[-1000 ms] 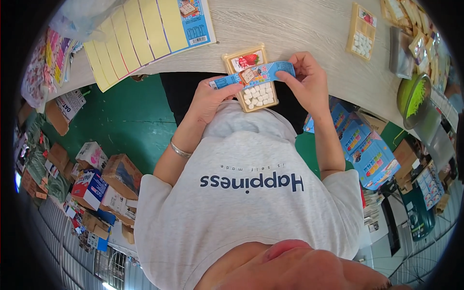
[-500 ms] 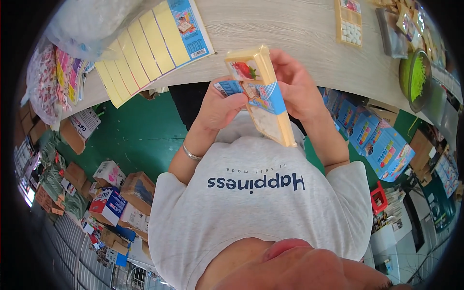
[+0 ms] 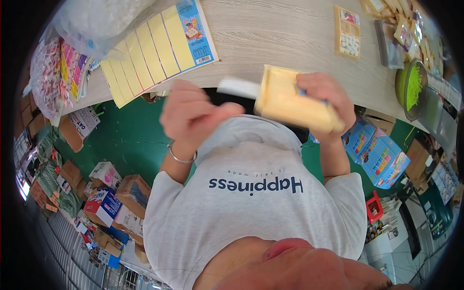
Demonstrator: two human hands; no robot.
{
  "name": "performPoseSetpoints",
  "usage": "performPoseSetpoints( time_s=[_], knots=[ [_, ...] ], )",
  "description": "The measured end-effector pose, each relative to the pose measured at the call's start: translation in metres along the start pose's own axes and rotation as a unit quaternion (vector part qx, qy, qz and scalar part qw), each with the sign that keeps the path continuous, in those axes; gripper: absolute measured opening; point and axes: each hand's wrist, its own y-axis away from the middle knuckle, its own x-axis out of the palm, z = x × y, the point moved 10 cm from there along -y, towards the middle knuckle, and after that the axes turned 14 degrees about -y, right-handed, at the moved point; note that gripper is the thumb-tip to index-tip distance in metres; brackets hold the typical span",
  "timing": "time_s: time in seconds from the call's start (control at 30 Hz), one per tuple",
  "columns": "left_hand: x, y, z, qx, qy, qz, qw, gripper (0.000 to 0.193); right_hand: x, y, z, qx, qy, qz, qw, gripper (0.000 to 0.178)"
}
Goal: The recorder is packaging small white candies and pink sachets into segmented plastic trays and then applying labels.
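My right hand (image 3: 328, 99) grips a pale yellow plastic box (image 3: 290, 96), its plain back turned up and its body tilted above my lap. Bits of a blue label show under the fingers, and a white label flap (image 3: 239, 88) sticks out from the box's left side. Left of that flap is my left hand (image 3: 186, 113), blurred by motion. Its fingers are loosely curled with the thumb apart, and I see nothing in them. On the table just beyond lies a sheet of yellow strips (image 3: 150, 53) with one printed blue label at its right end.
A similar tray with white pieces (image 3: 349, 44) lies on the table (image 3: 270, 29) at the far right. Beside it are a bowl of bright green shreds (image 3: 413, 89) and packaged pieces. Plastic bags (image 3: 96, 24) crowd the left. Cardboard boxes (image 3: 133, 193) stand on the green floor.
The box has turned from its printed front to its plain back and shifted right in my right hand. My left hand has let go of it and moved left.
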Motion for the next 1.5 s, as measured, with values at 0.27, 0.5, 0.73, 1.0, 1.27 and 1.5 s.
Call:
performPoseSetpoints(
  time_s=[0.27, 0.5, 0.73, 1.0, 1.27, 1.5],
  knots=[
    [0.025, -0.002, -0.017, 0.003, 0.071, 0.039, 0.997, 0.028, 0.025, 0.008, 0.008, -0.069, 0.049, 0.082, 0.993, 0.009],
    [0.033, -0.013, -0.029, 0.084, 0.051, 0.134, 0.986, 0.025, 0.024, 0.009, 0.002, -0.070, -0.001, 0.077, 0.995, 0.010],
    [0.046, -0.011, -0.031, 0.110, 0.042, 0.167, 0.979, 0.023, 0.029, 0.006, 0.000, -0.068, 0.028, 0.099, 0.992, 0.019],
    [0.077, -0.023, -0.009, -0.013, 0.132, 0.157, 0.979, 0.023, 0.022, -0.002, -0.021, -0.030, 0.030, 0.046, 0.998, 0.015],
    [0.184, -0.068, 0.019, -0.233, 0.259, 0.231, 0.909, 0.023, -0.087, -0.031, -0.061, 0.170, 0.054, -0.025, 0.984, 0.019],
    [0.323, -0.146, 0.033, -0.165, 0.205, 0.241, 0.934, 0.067, -0.304, -0.136, -0.056, 0.175, 0.066, -0.304, 0.934, 0.025]
  ],
)
